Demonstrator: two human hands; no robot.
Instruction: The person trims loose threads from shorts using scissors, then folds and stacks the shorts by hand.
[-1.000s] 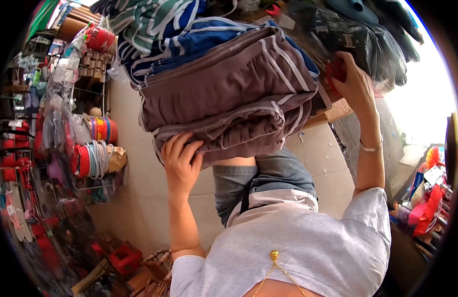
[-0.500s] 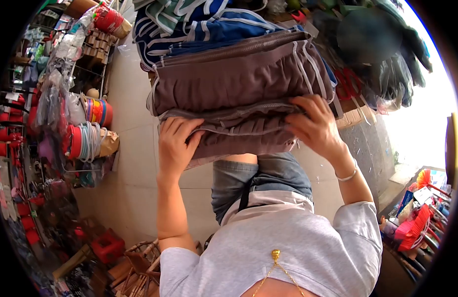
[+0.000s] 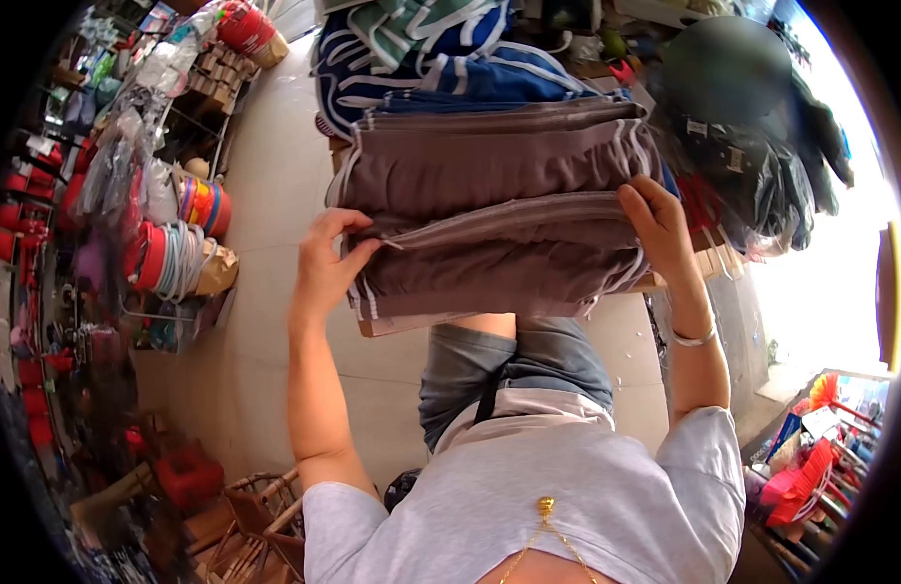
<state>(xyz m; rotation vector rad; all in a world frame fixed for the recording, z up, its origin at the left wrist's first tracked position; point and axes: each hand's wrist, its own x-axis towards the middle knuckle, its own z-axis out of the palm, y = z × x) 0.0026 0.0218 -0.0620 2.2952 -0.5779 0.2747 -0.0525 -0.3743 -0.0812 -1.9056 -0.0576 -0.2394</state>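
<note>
Brown shorts [image 3: 499, 263] with white side stripes lie spread in front of me, their ribbed waistband drawn straight across. My left hand [image 3: 326, 261] pinches the left end of that waistband between thumb and fingers. At its right end, my right hand [image 3: 662, 226] grips the band with the thumb on top. Just beyond lies another folded brown garment [image 3: 489, 164] with the same white stripes. Blue garments with white trim [image 3: 494, 76] are piled behind it, with a green striped one [image 3: 397, 34] on top.
Dark plastic-wrapped goods [image 3: 752, 165] crowd the right of the pile. A shelf with coiled cord [image 3: 186, 258] and colourful rolls [image 3: 205, 204] stands left across the tiled floor [image 3: 266, 321]. Brushes and red items [image 3: 806, 482] fill the lower right; a wooden chair [image 3: 251, 526] is lower left.
The waistband, bunched before, is now stretched flatter between my hands. My right hand has moved outward to the right end; my left hand has shifted slightly left. The view has shifted a little.
</note>
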